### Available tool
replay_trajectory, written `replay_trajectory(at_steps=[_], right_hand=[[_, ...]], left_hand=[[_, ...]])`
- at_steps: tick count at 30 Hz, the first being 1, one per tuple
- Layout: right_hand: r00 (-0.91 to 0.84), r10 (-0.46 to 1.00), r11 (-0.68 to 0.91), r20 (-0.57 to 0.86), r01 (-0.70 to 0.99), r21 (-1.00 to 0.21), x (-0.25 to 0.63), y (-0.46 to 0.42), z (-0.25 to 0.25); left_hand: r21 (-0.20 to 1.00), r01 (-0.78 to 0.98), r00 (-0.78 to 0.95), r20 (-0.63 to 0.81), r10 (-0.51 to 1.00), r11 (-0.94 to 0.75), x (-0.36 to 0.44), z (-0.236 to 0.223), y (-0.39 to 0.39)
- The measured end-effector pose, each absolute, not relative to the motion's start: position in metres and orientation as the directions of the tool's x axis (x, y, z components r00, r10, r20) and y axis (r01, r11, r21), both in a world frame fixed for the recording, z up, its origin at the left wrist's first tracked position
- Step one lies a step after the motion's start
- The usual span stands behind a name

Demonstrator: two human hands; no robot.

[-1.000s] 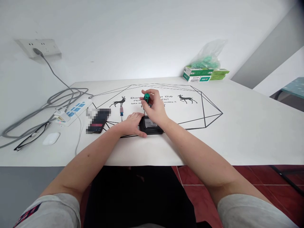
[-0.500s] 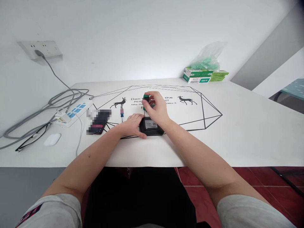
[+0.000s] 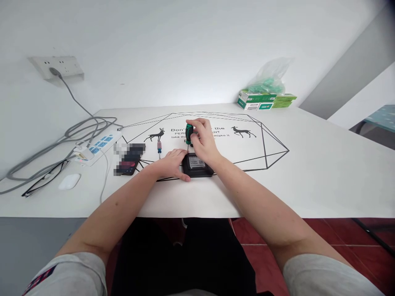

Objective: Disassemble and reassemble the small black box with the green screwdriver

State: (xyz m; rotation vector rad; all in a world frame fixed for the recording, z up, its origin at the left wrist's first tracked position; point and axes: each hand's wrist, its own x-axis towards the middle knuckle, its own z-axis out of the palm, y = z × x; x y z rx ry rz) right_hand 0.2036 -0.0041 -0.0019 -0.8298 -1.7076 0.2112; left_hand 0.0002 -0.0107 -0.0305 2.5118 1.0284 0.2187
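Note:
A small black box with a white label [image 3: 196,164] lies on the white table [image 3: 324,172], near its front edge. My right hand [image 3: 204,142] is closed round a green-handled screwdriver [image 3: 189,132] that stands upright with its shaft down at the box's far left corner. My left hand [image 3: 173,163] rests on the table against the box's left side, fingers curled along its edge, steadying it. A second small screwdriver with a pink and blue handle [image 3: 159,147] lies on the table just left of my hands.
A dark phone [image 3: 129,161] lies left of the box. Farther left are a white power strip [image 3: 94,147] with grey cables, a white mouse [image 3: 69,181] and black glasses [image 3: 43,181]. Green boxes under a plastic bag [image 3: 265,96] stand at the back right.
My right hand has turned on the green handle and sunk a little, the screwdriver now standing straighter. My left hand and the box have stayed put.

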Motion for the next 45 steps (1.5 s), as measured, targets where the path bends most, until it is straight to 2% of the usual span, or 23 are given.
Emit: replay_trajectory(at_steps=[4,12,24,29,37,45], right_hand=[[-0.064,0.589,0.747,0.805,0.422,-0.513,0.205,-0.004,-0.003],[-0.017,0.693,0.658,0.721,0.423,-0.623,0.201,-0.006,-0.002],[-0.146,0.666,0.722,0.731,0.372,-0.583,0.206,-0.010,-0.002],[-0.088,0.645,0.705,0.759,0.450,-0.548,0.206,-0.007,-0.004],[-0.103,0.649,0.726,0.754,0.382,-0.572,0.208,-0.011,-0.004],[-0.056,0.633,0.707,0.772,0.448,-0.547,0.208,-0.008,-0.003]], left_hand=[[0.427,0.647,0.711,-0.040,0.702,-0.632,0.001,-0.025,-0.014],[0.435,0.653,0.710,-0.065,0.701,-0.620,0.002,-0.016,-0.019],[0.425,0.668,0.699,-0.074,0.712,-0.611,0.001,-0.017,-0.019],[0.430,0.666,0.697,-0.067,0.714,-0.610,0.001,-0.014,-0.021],[0.439,0.662,0.699,-0.071,0.711,-0.607,0.002,-0.016,-0.020],[0.441,0.660,0.701,-0.068,0.710,-0.609,0.002,-0.015,-0.020]])
